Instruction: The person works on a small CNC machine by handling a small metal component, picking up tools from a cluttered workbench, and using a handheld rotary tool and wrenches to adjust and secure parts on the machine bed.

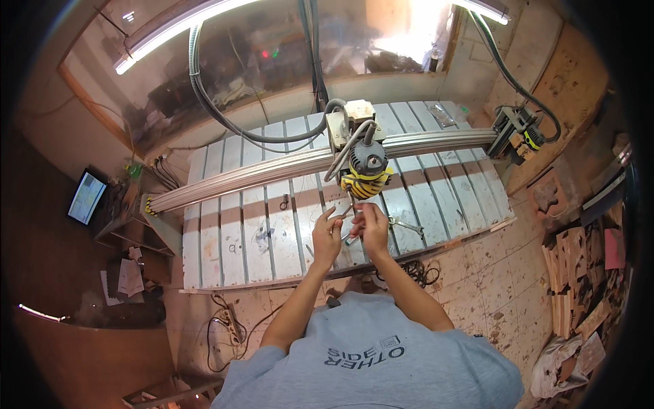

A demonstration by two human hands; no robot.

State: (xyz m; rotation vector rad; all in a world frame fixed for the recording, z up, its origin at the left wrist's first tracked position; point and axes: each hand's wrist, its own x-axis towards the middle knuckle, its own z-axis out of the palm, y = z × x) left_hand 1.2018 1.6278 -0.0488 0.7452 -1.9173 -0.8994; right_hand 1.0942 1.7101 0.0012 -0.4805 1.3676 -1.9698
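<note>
My left hand [327,235] is closed in a pinch just in front of a yellow-and-black router spindle [366,176]. A thin dark rod [347,211] sticks up from its fingertips; its exact kind is too small to tell. My right hand [372,230] is beside it, slightly to the right, with fingers curled together. What those fingers hold, if anything, is hidden. A small teal-tipped object [351,240] shows below and between the hands. Right of my right hand, a metal wrench [407,225] lies on the slotted white machine bed [272,235].
A metal gantry beam [245,177] crosses the bed, with cables looping overhead. At the left stands a lit monitor [86,198]. Wood pieces [569,273] are stacked at the right. A power strip [234,326] and black cords [421,273] lie below the bed's near edge.
</note>
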